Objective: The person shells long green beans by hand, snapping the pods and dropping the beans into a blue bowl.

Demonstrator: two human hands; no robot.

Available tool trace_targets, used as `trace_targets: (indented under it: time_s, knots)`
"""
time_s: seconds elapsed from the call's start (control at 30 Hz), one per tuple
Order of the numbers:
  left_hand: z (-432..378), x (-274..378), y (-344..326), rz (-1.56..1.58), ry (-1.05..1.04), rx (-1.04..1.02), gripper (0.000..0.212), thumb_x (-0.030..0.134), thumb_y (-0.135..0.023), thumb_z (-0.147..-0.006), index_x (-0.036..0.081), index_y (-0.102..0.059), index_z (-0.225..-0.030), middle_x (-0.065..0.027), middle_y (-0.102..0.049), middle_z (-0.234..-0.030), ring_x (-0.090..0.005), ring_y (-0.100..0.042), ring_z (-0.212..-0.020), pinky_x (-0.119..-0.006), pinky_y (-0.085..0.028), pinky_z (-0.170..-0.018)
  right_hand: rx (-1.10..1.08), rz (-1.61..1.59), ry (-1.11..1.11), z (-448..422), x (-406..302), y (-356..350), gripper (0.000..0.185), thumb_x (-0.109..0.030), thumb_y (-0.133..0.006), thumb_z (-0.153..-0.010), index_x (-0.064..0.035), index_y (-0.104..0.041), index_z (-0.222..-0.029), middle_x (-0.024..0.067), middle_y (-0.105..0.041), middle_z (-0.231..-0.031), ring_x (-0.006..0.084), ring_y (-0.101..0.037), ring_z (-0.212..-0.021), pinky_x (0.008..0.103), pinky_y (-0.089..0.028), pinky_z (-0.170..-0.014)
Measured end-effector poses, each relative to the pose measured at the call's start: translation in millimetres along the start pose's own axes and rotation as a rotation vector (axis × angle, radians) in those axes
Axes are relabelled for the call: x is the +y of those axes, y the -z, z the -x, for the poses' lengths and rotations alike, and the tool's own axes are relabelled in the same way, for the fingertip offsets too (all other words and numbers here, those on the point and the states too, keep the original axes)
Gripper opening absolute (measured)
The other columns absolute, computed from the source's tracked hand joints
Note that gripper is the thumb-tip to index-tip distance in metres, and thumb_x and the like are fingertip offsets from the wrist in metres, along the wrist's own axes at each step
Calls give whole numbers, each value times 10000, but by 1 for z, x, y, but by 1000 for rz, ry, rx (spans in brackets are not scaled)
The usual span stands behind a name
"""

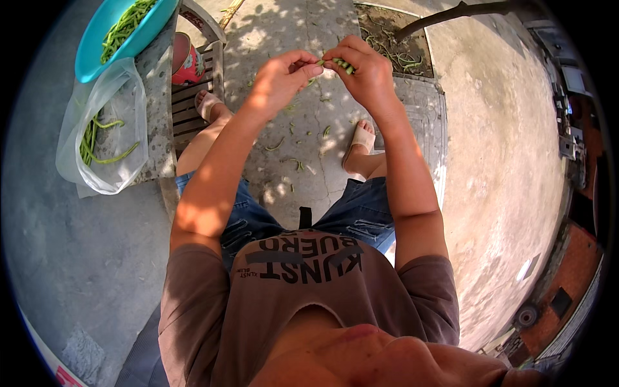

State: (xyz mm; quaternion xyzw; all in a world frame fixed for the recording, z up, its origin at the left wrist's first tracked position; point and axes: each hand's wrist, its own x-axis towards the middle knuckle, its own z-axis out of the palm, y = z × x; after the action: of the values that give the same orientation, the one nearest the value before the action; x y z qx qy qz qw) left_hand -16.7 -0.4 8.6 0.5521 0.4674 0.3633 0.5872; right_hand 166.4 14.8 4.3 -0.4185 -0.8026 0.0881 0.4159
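In front of me, above the concrete ground, my two hands meet fingertip to fingertip. My right hand holds several short green bean pieces side by side under its curled fingers. Between thumb and forefinger, my left hand pinches the tip of a green bean that reaches toward the right hand's fingers. To the left, a turquoise plastic basin holds a heap of broken green bean pieces. Nearer me, long whole beans lie in an open clear plastic bag.
Basin and bag rest on a stone slab. Beside it stands a slatted wooden chair with a red floral bucket. Bean scraps litter the ground between my feet. A tree branch crosses over a soil patch.
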Motion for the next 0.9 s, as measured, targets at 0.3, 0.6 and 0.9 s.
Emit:
trace_targets:
  time_s: [0.3,0.6,0.9]
  knots:
    - [-3,3,4,245,71,-7,208,123,-519,-945,-39,-620,-1026,-13,-582,-788,-90,-495,-690,-246,-428,-631,250,-1360,-629,-1,5,-2,110,-128,-657,-866,-24,-655,-903,41,-612,-828,126,-554,-740,257,-443,-659]
    - [-3,2,5,284,105,-28,209,121,-515,-947,-39,-618,-1032,-36,-601,-841,-101,-515,-715,-244,-434,-647,114,-487,-255,-4,-12,1,120,-116,-714,-801,-59,-651,-887,16,-608,-754,117,-576,-657,259,-460,-575]
    - [-7,-13,3,500,121,-123,240,178,-477,-971,-19,-599,-1029,-27,-574,-825,-118,-509,-735,-281,-437,-697,123,-81,-69,-3,-18,-3,94,-52,-720,-751,-55,-643,-805,33,-603,-758,168,-572,-632,273,-448,-549]
